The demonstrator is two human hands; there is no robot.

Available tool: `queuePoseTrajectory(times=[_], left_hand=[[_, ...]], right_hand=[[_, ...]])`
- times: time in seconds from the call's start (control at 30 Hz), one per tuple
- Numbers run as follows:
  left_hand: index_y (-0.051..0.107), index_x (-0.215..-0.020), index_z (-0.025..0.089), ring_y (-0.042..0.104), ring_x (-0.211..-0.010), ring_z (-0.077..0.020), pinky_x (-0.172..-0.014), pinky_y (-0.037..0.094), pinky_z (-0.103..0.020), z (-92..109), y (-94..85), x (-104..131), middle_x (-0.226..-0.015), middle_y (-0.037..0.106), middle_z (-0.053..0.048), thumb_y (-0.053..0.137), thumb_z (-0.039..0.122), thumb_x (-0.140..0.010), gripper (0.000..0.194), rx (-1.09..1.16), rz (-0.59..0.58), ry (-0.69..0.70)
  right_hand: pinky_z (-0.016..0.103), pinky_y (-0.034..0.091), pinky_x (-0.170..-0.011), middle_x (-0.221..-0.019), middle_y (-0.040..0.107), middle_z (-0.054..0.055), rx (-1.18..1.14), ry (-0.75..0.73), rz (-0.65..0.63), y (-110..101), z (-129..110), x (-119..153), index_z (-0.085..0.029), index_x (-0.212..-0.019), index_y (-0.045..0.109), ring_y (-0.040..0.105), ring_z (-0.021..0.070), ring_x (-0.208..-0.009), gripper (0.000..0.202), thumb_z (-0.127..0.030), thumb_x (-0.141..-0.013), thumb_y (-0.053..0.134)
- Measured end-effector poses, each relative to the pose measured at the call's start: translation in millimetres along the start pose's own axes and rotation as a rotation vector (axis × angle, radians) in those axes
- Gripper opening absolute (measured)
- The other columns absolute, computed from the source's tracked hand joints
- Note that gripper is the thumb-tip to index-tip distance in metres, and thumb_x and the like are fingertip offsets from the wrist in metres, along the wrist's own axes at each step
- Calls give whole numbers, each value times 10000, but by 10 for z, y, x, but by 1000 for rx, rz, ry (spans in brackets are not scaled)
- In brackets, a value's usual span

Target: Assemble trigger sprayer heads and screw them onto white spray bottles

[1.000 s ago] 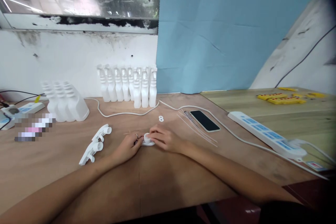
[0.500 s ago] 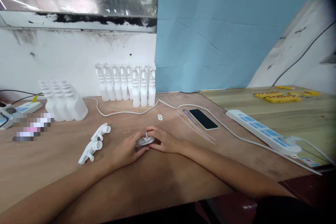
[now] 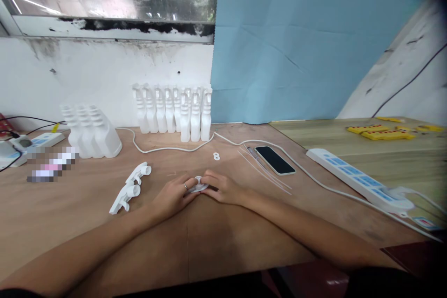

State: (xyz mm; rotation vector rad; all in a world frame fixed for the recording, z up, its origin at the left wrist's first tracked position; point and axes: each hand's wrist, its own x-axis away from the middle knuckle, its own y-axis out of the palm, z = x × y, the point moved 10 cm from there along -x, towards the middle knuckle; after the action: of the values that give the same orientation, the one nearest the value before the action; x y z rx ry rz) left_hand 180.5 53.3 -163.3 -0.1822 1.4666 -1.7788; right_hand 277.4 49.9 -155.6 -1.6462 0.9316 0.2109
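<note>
Near the middle of the wooden table, my left hand (image 3: 174, 194) and my right hand (image 3: 223, 188) come together around a small white plastic part (image 3: 198, 187). Both sets of fingers are closed on it from either side, and they cover much of it, so its exact kind is unclear. A ring shows on a finger of my left hand. To the left lie two white spray trigger heads, one farther back (image 3: 138, 174) and one closer (image 3: 125, 199), on their sides.
Several white spray bottles (image 3: 169, 114) stand by the wall, with more white bottles (image 3: 94, 135) at left. Rightward are a phone (image 3: 275, 160), thin white tubes (image 3: 267, 171), a power strip (image 3: 356, 179) and a white cable (image 3: 240, 142). White rings (image 3: 216, 156) lie beyond my hands.
The view has shifted slightly, moving the scene a little rightward. My fingers have closed lower over the white part; its upright stem, visible before, is now mostly covered.
</note>
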Motion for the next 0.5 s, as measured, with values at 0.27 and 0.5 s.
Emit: queuePoseTrajectory(times=[0.27,0.5], left_hand=[[604,-1049,220,624,-908,-194,-805,489,-296,-16,25,-9,-998,631,-40,482,391,-998,216,-9,-32,-7],[580,-1004,216,628,-861,-190,-764,495,-295,-96,23,8,-955,625,-26,499,397,-987,199,40,-22,-94]], right_hand=[[226,454,-666,-840,557,19,34,0,23,5,17,14,-201,-1059,604,550,129,-726,125,-235,-965,529],[242,484,-701,-889,596,38,77,30,30,-2,26,11,-205,-1111,576,575,146,-773,175,-298,-969,535]])
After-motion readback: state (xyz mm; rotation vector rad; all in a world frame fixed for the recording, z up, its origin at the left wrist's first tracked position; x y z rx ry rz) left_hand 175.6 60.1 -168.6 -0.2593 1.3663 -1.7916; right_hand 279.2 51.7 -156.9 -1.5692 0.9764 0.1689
